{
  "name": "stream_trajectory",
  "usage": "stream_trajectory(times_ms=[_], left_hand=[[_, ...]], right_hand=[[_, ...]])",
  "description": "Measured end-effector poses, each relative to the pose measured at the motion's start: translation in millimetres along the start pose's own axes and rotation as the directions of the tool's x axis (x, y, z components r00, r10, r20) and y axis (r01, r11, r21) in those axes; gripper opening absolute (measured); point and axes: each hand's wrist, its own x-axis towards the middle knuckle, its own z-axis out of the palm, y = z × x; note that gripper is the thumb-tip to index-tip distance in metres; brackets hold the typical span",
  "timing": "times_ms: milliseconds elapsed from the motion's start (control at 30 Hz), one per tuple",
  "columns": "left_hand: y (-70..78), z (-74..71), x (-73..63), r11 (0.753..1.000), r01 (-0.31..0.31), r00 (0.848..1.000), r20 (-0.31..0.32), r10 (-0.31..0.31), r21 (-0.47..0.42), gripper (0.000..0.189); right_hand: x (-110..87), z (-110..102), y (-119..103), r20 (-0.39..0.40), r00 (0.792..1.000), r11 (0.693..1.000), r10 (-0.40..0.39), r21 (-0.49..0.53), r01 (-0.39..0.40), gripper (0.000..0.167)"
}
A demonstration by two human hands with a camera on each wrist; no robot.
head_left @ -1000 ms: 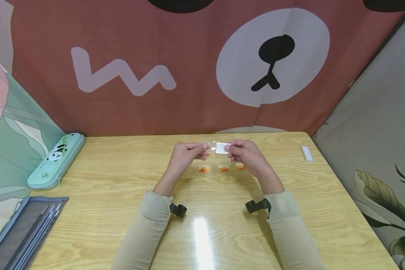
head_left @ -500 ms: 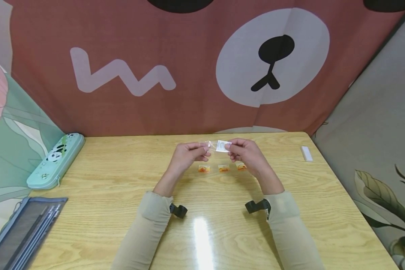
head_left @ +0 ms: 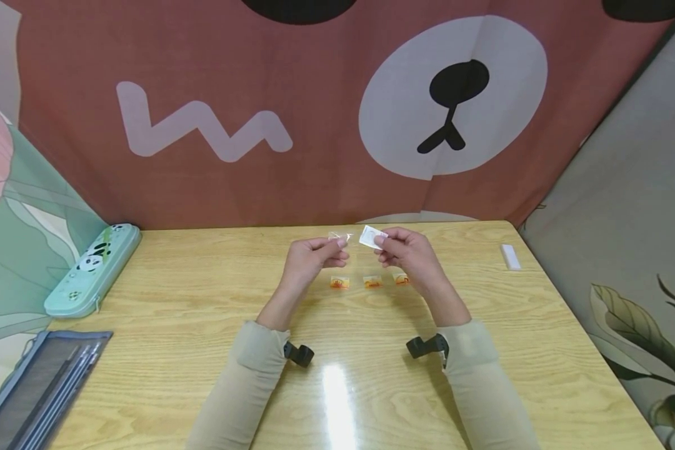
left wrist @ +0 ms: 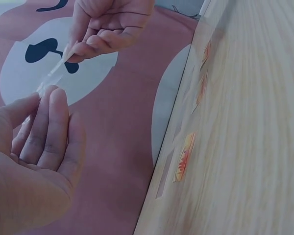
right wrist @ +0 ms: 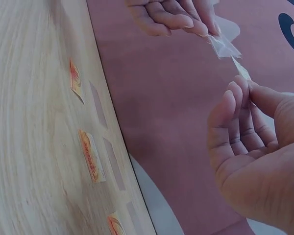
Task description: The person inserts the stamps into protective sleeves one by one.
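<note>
Above the far part of the table, my left hand pinches a small clear plastic wrapper between thumb and fingers. In the right wrist view this wrapper looks thin and crinkled. My right hand holds a small white paper square by one corner, tilted, with faint print on it. A narrow gap separates paper from plastic. Below the hands, three small orange-and-yellow printed pieces lie in a row: a left piece, a middle piece and a right piece close under the right hand.
At the left of the wooden table stands a mint panda pencil case. In front of it lies a blue-edged mesh pouch with long thin items inside. A white block sits near the right edge. Printed cloth rises behind.
The white paper square, earlier against the plastic wrapper, has come away from it. It has tilted and risen slightly in my right hand. My left hand has hardly moved.
</note>
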Motion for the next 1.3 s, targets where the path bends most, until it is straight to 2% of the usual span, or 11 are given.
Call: stream_trajectory(times_ms=[267, 467, 567, 767, 867, 1300], left_hand=[[0.2, 0.6, -0.6, 0.999, 0.004, 1.0, 0.001, -0.004, -0.033, 0.029], [0.6, 1.8, -0.3, 0.999, 0.013, 1.0, -0.001, -0.013, -0.048, 0.029], [0.4, 2.0, -0.2, 0.999, 0.009, 1.0, -0.002, -0.009, -0.05, 0.029], [-0.2, 2.4, -0.6, 0.999, 0.0, 1.0, -0.031, -0.001, -0.043, 0.03], [-1.1, 2.5, -0.5, 1.0, -0.002, 0.999, -0.041, 0.002, -0.019, 0.028], [-1.4, 3.7, -1.9, 1.0, -0.003, 1.0, -0.011, 0.003, -0.002, 0.026]], right_hand=[[-1.2, 2.0, 0.5, -0.035, 0.998, 0.997, -0.06, 0.045, 0.061, 0.015], [-1.5, 3.0, 0.3, -0.028, 0.995, 0.995, -0.098, 0.032, 0.099, 0.011], [-1.6, 3.0, 0.3, -0.026, 0.995, 0.996, -0.091, 0.02, 0.092, 0.011], [-2.4, 2.6, -0.8, 0.013, 0.999, 0.998, -0.043, -0.042, 0.043, 0.024], [-2.5, 2.6, -1.0, 0.028, 0.999, 0.999, -0.019, -0.037, 0.02, 0.028], [-3.3, 3.2, -3.0, 0.002, 1.0, 0.999, -0.005, -0.034, 0.005, 0.024]])
